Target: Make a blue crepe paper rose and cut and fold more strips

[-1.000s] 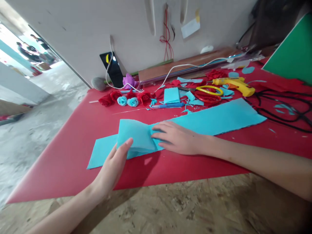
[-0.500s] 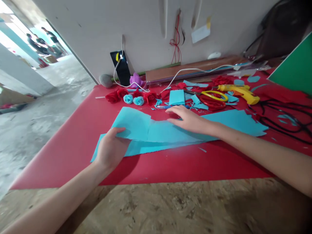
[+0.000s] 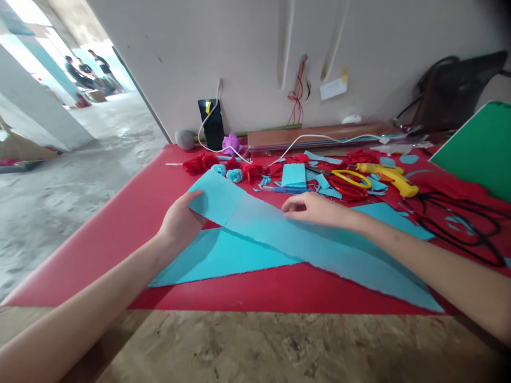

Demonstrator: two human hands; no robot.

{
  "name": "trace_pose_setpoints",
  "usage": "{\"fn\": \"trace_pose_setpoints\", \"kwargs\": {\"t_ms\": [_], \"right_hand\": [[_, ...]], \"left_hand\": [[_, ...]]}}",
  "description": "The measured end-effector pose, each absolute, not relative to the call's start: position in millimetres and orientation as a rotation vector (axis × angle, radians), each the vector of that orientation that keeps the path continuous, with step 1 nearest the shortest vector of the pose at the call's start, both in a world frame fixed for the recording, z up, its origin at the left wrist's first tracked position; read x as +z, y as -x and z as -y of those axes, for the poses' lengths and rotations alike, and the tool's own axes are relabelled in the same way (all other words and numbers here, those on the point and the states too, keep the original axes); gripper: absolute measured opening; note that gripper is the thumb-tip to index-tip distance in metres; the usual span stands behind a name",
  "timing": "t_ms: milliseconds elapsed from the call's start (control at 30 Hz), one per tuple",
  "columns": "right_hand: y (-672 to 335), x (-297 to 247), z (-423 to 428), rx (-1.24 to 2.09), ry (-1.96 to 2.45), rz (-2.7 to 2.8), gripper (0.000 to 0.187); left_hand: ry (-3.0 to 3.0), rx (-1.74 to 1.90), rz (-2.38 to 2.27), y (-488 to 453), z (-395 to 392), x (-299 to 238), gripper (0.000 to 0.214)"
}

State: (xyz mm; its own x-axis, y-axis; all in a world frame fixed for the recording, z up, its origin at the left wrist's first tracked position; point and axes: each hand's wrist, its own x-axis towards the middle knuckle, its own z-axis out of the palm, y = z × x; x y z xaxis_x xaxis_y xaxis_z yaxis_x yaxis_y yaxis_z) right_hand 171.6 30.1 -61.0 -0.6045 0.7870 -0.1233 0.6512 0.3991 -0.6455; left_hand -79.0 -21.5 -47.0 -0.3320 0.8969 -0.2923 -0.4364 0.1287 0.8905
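Upper strip (image 3: 275, 223) now swung diagonally across lower strip (image 3: 223, 252), mid-frame: layers parting. Left hand (image 3: 179, 221) pinching end; right hand (image 3: 317, 210) curled, grip unclear.

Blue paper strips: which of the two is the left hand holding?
The upper strip: its left end is in the left hand, and it slants across the lower strip, which lies beneath it on the red sheet.

The strip (image 3: 295, 236) looks like matt paper; the table cover (image 3: 120, 242), smooth, faintly glossy; the glue gun (image 3: 393, 178), plastic.
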Motion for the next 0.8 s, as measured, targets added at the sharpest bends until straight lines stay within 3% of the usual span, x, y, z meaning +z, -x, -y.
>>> {"fn": "trace_pose_setpoints", "kwargs": {"t_ms": [133,333,467,667,800], "right_hand": [[-163,-43,-39,0.748,1.244,2.447,0.016],[-107,-5,-67,0.432,0.765,2.486,0.017],[-64,5,-83,0.469,0.524,2.697,0.021],[-40,3,-91,0.76,0.467,2.731,0.009],[-35,3,-91,0.782,0.45,2.716,0.007]], "left_hand": [[-0.517,1.387,-1.25,84,13,-48,0.019],[-0.647,1.25,-1.236,87,12,-52,0.017],[-0.792,1.257,-1.207,92,12,-57,0.019],[-0.884,1.334,-1.162,98,11,-64,0.017],[-0.916,1.405,-1.194,94,13,-66,0.022]]}}
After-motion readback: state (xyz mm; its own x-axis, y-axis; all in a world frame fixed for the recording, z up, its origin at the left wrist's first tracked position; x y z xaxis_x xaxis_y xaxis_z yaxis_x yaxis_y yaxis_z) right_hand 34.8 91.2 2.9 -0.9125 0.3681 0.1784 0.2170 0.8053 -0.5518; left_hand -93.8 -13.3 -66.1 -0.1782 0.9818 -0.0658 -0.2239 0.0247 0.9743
